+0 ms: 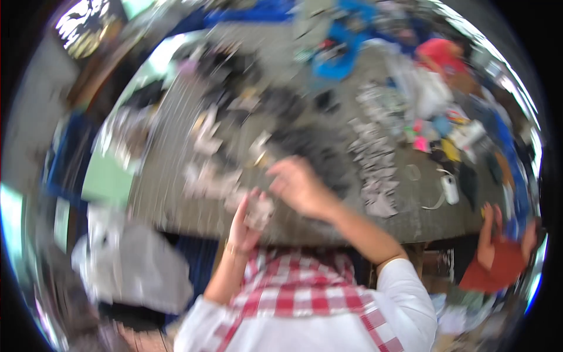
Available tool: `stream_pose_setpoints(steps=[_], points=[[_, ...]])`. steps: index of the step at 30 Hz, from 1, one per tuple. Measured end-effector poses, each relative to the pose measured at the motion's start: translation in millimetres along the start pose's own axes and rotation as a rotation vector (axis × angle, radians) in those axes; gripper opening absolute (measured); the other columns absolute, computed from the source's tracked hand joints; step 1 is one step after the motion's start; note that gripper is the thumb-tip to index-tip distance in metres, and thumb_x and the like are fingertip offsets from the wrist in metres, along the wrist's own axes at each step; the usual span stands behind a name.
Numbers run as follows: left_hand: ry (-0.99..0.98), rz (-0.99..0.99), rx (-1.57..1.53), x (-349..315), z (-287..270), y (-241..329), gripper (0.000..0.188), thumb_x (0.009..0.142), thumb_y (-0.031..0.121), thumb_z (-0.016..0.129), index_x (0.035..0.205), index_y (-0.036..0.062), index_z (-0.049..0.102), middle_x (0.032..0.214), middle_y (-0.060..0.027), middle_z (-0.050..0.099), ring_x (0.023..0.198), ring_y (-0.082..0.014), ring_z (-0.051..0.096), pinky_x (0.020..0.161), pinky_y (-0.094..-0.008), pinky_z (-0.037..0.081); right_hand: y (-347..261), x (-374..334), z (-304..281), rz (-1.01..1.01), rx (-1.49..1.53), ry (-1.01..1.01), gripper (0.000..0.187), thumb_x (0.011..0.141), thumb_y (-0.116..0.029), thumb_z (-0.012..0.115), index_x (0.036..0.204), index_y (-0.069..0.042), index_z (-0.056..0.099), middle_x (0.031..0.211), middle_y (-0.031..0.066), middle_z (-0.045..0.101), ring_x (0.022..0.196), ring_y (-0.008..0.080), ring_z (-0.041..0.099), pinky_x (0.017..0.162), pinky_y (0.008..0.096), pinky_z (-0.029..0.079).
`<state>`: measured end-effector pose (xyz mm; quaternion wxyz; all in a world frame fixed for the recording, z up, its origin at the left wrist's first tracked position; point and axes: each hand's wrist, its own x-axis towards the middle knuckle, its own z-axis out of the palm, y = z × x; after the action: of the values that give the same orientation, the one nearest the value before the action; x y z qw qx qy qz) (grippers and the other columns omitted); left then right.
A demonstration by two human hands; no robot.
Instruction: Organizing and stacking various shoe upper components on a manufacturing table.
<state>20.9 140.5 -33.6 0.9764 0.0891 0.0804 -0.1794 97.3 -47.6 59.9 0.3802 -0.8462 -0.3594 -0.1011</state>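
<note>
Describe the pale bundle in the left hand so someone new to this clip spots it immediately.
Start at the big grey-brown table and follow its near edge to just above the red-and-white checked apron. There the left hand holds a small, pinkish-grey pale bundle. Similar pale pieces lie beyond it, but only this one sits in the hand.

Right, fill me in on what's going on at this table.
A person in a checked apron holds some pale pieces in the left hand. The right hand is raised just beyond, too blurred to tell whether it holds anything. Dark pieces lie ahead on the table, with a long row of greyish pieces to their right.
</note>
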Motion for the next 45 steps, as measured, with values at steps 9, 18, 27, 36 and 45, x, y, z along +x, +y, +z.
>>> stream_pose_setpoints(steps=[9,18,27,36,45], points=[[0.168,0.329,0.179,-64,-7,16,0.029,0.096,0.026,0.055,0.119,0.0093,0.049,0.096,-0.0028,0.055,0.097,-0.0166,0.056,0.099,-0.0395,0.044,12,27,75,0.071,0.167,-0.396,0.036,0.088,-0.028,0.064,0.112,-0.002,0.057,0.11,0.0091,0.058,0.104,0.0217,0.053,0.086,0.0335,0.045],[0.321,0.408,0.255,-89,-5,31,0.03,0.099,0.032,0.048,0.12,0.0099,0.047,0.091,-0.0015,0.053,0.082,-0.0131,0.054,0.067,-0.0292,0.05,-15,60,163,0.048,-0.535,-0.314,0.037,0.083,-0.034,0.067,0.103,-0.004,0.059,0.105,0.0125,0.055,0.102,0.029,0.051,0.087,0.0449,0.039],[0.2,0.27,0.233,-68,-17,39,0.026,0.098,0.025,0.051,0.117,0.0075,0.047,0.085,-0.0022,0.045,0.073,-0.0108,0.044,0.062,-0.0237,0.041,35,42,78,0.05,-0.124,-0.776,0.053,0.077,-0.022,0.071,0.123,-0.01,0.048,0.12,0.0094,0.049,0.119,0.0292,0.044,0.096,0.049,0.034],[0.199,0.267,0.285,-65,-13,40,0.023,0.097,0.024,0.053,0.114,0.009,0.05,0.088,-0.0022,0.048,0.074,-0.0113,0.047,0.066,-0.0255,0.043,41,39,88,-0.005,-0.354,-0.727,0.051,0.075,-0.022,0.071,0.119,-0.009,0.051,0.112,0.0088,0.055,0.118,0.0288,0.044,0.097,0.0439,0.029],[0.176,-0.054,0.638,-38,-1,57,0.036,0.096,0.04,0.049,0.112,0.0079,0.057,0.111,-0.009,0.062,0.089,-0.0157,0.062,0.074,-0.0293,0.052,-16,13,8,0.018,0.125,-0.829,0.026,0.074,-0.013,0.07,0.095,-0.008,0.058,0.098,0.0064,0.058,0.102,0.0248,0.053,0.09,0.0395,0.036]])
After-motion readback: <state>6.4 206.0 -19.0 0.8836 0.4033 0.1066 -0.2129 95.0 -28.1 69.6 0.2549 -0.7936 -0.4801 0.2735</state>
